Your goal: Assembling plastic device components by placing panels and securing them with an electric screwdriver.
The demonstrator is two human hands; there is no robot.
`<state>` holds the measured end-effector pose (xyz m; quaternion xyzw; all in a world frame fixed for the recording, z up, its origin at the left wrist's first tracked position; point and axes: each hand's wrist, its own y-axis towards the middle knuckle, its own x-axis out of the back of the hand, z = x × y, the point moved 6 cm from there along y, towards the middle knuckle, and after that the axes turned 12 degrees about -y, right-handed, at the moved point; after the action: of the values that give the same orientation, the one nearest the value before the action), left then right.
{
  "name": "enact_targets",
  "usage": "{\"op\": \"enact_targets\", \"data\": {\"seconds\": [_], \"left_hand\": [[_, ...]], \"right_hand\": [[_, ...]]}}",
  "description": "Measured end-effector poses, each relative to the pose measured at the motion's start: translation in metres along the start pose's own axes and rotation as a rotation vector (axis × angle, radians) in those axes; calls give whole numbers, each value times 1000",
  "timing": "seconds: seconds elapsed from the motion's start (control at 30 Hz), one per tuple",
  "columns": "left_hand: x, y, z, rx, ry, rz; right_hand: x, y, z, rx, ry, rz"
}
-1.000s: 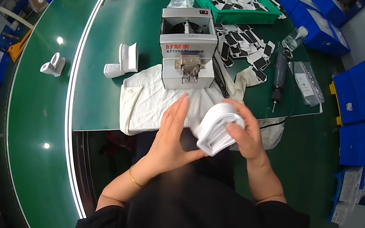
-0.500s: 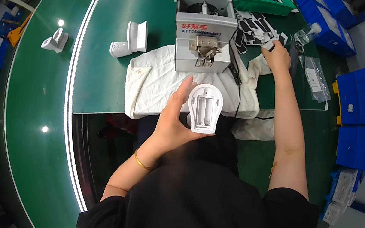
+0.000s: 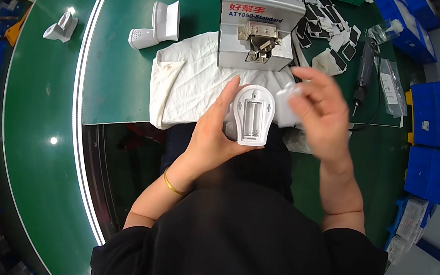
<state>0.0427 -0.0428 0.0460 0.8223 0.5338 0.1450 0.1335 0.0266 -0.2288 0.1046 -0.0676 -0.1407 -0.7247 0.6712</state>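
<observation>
A green table [image 3: 126, 85] curves around the seated person, with a white line running along it and a darker green strip beyond that. A crumpled white cloth [image 3: 188, 85] is spread at the table's near edge, and a grey box-shaped machine [image 3: 255, 27] with a metal mouth on its front stands at the cloth's far side. The left hand [image 3: 215, 131] is closed around a white plastic housing [image 3: 252, 114], held above the cloth with its open battery bay facing up. The right hand [image 3: 319, 115] is just beside it, fingers loosely curled about a small white cover piece [image 3: 286, 104], which is blurred. To the left on the table stand two more white housings [image 3: 156, 27], with another white part [image 3: 60, 25] farther out on the darker strip. To the right of the machine lie scattered black and white small parts [image 3: 329, 37], a dark electric screwdriver [image 3: 363, 73] and a clear plastic bag [image 3: 390, 88]. Blue bins [image 3: 436, 140] are stacked along the right side of the room.
</observation>
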Motion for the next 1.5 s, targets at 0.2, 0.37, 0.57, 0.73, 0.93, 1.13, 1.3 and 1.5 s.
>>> {"op": "enact_targets", "data": {"seconds": [0.2,0.37,0.57,0.73,0.93,1.13,1.3,1.5], "left_hand": [[-2,-3,7,87,-14,54],[0,-5,5,86,-42,31],[-3,-16,1,120,-169,23],[0,-13,-5,71,-134,146],[4,-8,-8,175,-570,39],[-2,-14,-2,276,-503,-8],[1,-11,-22,33,-171,244],[1,-3,-30,-152,155,224]], "right_hand": [[-32,-14,-6,43,30,171],[-36,-18,-3,32,-53,197],[-34,-23,10,480,-839,39],[-42,-26,-35,-283,310,234],[-49,-21,-26,-112,226,224],[-47,-25,-27,-82,282,203],[-47,-22,-40,-162,222,197],[1,4,-57,-81,111,133]]}}
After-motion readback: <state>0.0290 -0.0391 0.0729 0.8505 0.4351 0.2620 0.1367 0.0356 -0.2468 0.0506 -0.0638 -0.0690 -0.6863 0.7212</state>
